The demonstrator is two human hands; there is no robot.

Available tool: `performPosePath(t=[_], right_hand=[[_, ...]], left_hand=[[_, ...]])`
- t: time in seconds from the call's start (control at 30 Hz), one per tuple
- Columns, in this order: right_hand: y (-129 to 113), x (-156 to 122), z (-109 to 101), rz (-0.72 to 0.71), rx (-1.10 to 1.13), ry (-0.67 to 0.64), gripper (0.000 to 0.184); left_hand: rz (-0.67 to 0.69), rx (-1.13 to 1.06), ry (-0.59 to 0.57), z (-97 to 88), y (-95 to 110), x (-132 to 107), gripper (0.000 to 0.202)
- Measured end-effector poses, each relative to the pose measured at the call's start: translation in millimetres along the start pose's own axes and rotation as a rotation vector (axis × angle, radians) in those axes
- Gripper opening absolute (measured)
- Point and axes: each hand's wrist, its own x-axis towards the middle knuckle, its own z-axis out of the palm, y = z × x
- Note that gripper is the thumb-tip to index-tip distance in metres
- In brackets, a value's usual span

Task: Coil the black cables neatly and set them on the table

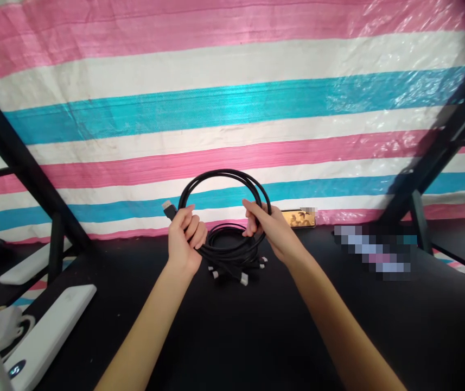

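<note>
A black cable (224, 172), wound into a loose coil of a few loops, is held up above the table by both hands. My left hand (186, 233) is closed around the coil's left side. Beside its thumb sticks out the cable's plug (169, 209), black with a pale tip, possibly HDMI. My right hand (271, 225) grips the coil's right side between thumb and fingers. Just behind and below the coil, more coiled black cables (232, 266) lie on the black table (224, 336), their several plug ends showing pale tips. The held coil partly hides this pile.
A phone (299, 218) with a lit screen leans at the table's back edge. A blurred-out item (373, 252) lies at right. On the left are a long white device (49, 331) and white cords (24, 326). Black frame bars (24, 163) flank a striped sheet (232, 114).
</note>
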Motion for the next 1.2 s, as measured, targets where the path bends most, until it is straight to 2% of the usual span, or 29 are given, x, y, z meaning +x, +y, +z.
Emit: performPosePath(t=[0.17,0.23,0.3,0.37,0.47,0.57,0.7,0.8,0.9,1.03,1.2], right_hand=[[10,-4,15,0.066,-0.011,-0.199,0.038],[13,-6,18,0.156,-0.036,-0.299,0.031],[16,-6,18,0.306,-0.02,-0.402,0.024],[19,-5,15,0.441,0.019,-0.497,0.027],[24,1,7,0.509,0.045,-0.565,0.034],[30,8,-1,0.535,0.023,-0.55,0.037],[40,15,-10,0.543,0.03,-0.487,0.033],[49,21,-18,0.532,0.03,-0.407,0.03],[58,27,-28,0.523,-0.049,-0.33,0.033],[69,33,-48,0.485,-0.173,-0.178,0.038],[82,38,-69,0.443,-0.291,-0.187,0.033]], left_hand=[[-0.039,-0.206,0.144,-1.8,-4,2,0.047],[-0.064,-0.236,0.199,-3.8,-7,4,0.047],[-0.07,-0.243,0.24,-5.2,-11,6,0.048],[-0.077,-0.244,0.25,-5.8,-15,7,0.049],[-0.088,-0.179,0.219,-6.4,-23,7,0.048],[-0.025,-0.009,0.197,-8.8,-30,8,0.04],[0.115,0.272,0.228,-17.0,-41,11,0.022],[0.156,0.5,0.206,-26.4,-51,15,0.027],[0.084,0.589,0.204,-35.7,-62,18,0.034],[-0.014,0.598,0.213,-44.1,-77,19,0.033],[-0.262,0.55,0.154,-45.8,-92,13,0.028]])
